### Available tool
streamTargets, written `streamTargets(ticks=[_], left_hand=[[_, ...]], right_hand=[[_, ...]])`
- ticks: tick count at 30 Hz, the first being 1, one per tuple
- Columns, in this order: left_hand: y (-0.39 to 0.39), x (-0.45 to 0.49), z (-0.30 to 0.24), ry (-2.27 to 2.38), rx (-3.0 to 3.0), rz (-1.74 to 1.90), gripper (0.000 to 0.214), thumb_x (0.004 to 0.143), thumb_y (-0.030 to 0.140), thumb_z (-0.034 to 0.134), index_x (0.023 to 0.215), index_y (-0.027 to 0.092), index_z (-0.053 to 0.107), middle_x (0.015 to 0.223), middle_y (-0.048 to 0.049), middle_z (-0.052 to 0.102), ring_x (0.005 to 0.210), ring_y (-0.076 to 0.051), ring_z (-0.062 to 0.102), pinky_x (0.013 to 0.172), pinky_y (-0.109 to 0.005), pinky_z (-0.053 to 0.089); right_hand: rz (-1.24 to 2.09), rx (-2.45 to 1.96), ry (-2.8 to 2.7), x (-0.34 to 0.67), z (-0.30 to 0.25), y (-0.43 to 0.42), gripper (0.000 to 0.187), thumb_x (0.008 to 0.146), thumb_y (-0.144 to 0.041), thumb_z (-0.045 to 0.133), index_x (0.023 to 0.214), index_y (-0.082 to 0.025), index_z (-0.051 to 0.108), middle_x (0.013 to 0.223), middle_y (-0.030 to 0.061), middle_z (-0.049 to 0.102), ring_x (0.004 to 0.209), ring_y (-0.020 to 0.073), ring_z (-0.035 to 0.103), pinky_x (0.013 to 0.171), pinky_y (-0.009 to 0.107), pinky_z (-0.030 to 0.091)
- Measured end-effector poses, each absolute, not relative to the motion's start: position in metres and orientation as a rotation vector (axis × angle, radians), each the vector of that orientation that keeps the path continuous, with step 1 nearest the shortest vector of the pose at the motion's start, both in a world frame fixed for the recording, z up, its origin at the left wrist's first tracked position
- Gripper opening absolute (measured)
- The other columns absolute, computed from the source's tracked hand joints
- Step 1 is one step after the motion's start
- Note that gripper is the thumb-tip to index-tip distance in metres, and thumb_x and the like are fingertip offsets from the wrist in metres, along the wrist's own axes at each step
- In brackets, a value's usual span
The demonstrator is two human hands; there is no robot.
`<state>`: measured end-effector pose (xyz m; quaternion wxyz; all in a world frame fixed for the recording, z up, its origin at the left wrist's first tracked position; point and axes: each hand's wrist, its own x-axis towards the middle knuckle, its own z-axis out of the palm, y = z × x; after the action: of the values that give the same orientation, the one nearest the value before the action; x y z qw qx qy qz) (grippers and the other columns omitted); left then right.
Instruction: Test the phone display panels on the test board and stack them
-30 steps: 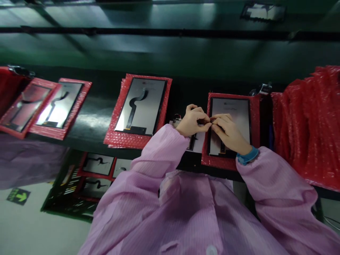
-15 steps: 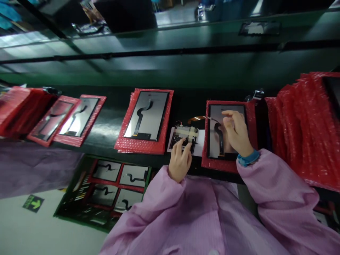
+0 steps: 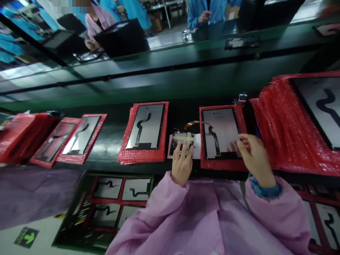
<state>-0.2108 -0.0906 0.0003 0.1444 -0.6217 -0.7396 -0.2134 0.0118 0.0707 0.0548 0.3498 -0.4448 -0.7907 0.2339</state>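
My left hand [image 3: 182, 164] lies with fingers stretched and apart on a small circuit board [image 3: 183, 136], which rests on a white sheet [image 3: 197, 150]. An orange-brown flex cable [image 3: 191, 124] runs from near the board toward a display panel [image 3: 224, 122]. The panel lies face up on red bubble wrap [image 3: 212, 164], a curved black ribbon [image 3: 213, 136] across its surface. At the panel's right edge is my right hand [image 3: 255, 156], slightly blurred, fingers curled and thumb drawn to the forefinger. Whatever the pinch may hold cannot be made out.
More display panels on red wrap [image 3: 145, 129] lie to the left. A tall pile of red bubble-wrap sleeves [image 3: 276, 124] stands at right, bearing another panel [image 3: 313, 95]. Below left sits a green crate [image 3: 71, 212] of panels. People work across the bench.
My right hand has moved from above the panel rightward to its edge, its fingers curling in. My left hand stays on the board, fingers flatter. The view has shifted upward.
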Motion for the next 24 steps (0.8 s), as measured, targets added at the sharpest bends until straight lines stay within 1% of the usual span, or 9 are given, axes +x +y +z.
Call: streamTargets(ticks=[4,8,11,14,16,18,20,21,24], left_hand=[[-0.085,-0.196,0.006,-2.04,-1.947,-0.873,0.048,0.095,0.005,0.042,0.14,0.017,0.053,0.144,-0.015,0.06,0.142,-0.029,0.05,0.115,-0.051,0.046],[-0.077,-0.166,0.01,-2.061,-2.084,-1.037,0.043,0.098,0.013,0.045,0.141,0.014,0.05,0.131,-0.0151,0.069,0.127,-0.025,0.063,0.108,-0.043,0.055],[-0.073,-0.151,0.012,-2.129,-2.031,-1.052,0.038,0.097,0.014,0.046,0.135,0.013,0.054,0.128,-0.0169,0.07,0.123,-0.028,0.065,0.104,-0.046,0.058],[-0.074,-0.152,0.017,-2.222,-2.02,-1.126,0.035,0.096,0.018,0.049,0.13,0.014,0.058,0.127,-0.0159,0.07,0.122,-0.03,0.064,0.104,-0.05,0.056],[-0.073,-0.161,0.026,-2.309,-2.07,-1.21,0.032,0.097,0.023,0.052,0.126,0.016,0.061,0.123,-0.0144,0.072,0.12,-0.03,0.065,0.103,-0.05,0.056],[-0.069,-0.174,0.04,-2.428,-2.122,-1.323,0.027,0.097,0.03,0.055,0.118,0.019,0.066,0.114,-0.0121,0.075,0.112,-0.029,0.068,0.099,-0.048,0.057],[-0.059,-0.188,0.056,-2.547,-2.042,-1.565,0.024,0.097,0.037,0.056,0.109,0.021,0.07,0.106,-0.0099,0.077,0.103,-0.027,0.071,0.096,-0.044,0.057],[-0.052,-0.195,0.065,-2.558,-1.931,-1.772,0.026,0.097,0.04,0.056,0.109,0.022,0.07,0.108,-0.0093,0.077,0.103,-0.026,0.071,0.098,-0.043,0.056],[-0.027,-0.206,0.089,-2.3,-1.479,-2.603,0.036,0.097,0.046,0.056,0.121,0.022,0.067,0.132,-0.0073,0.07,0.126,-0.023,0.063,0.111,-0.038,0.048]], right_hand=[[0.467,-1.284,-2.108,0.024,0.03,0.041,0.046,0.099,-0.052,0.041,0.118,-0.015,0.061,0.11,0.0175,0.068,0.101,0.0304,0.062,0.092,0.051,0.049],[0.436,-1.308,-2.021,0.016,0.014,0.031,0.051,0.097,-0.053,0.042,0.126,-0.013,0.058,0.121,0.0207,0.066,0.115,0.0343,0.059,0.103,0.057,0.043],[0.694,-1.438,-1.813,0.014,0.014,0.039,0.062,0.084,-0.062,0.054,0.122,-0.013,0.061,0.124,0.0211,0.066,0.118,0.0367,0.058,0.106,0.061,0.04],[1.117,-1.499,-1.487,0.02,0.031,0.048,0.065,0.073,-0.064,0.064,0.118,-0.018,0.063,0.126,0.0171,0.065,0.115,0.0333,0.06,0.105,0.058,0.044],[1.305,-1.392,-1.315,0.022,0.053,0.045,0.057,0.077,-0.058,0.067,0.121,-0.023,0.062,0.129,0.0115,0.064,0.118,0.0284,0.06,0.108,0.052,0.044],[1.355,-1.228,-1.272,0.017,0.078,0.035,0.047,0.084,-0.051,0.066,0.124,-0.027,0.062,0.13,0.0066,0.063,0.123,0.0241,0.059,0.111,0.046,0.043],[1.334,-1.074,-1.354,0.003,0.102,0.018,0.04,0.09,-0.046,0.064,0.126,-0.029,0.061,0.129,0.0047,0.063,0.123,0.0219,0.059,0.11,0.042,0.045],[1.329,-1.003,-1.426,-0.006,0.111,0.01,0.038,0.092,-0.044,0.062,0.127,-0.03,0.059,0.129,0.0048,0.063,0.122,0.0214,0.059,0.109,0.042,0.046],[1.351,-0.765,-1.621,-0.039,0.12,-0.011,0.04,0.096,-0.043,0.057,0.133,-0.029,0.054,0.133,0.0069,0.06,0.125,0.0216,0.057,0.109,0.042,0.047]])
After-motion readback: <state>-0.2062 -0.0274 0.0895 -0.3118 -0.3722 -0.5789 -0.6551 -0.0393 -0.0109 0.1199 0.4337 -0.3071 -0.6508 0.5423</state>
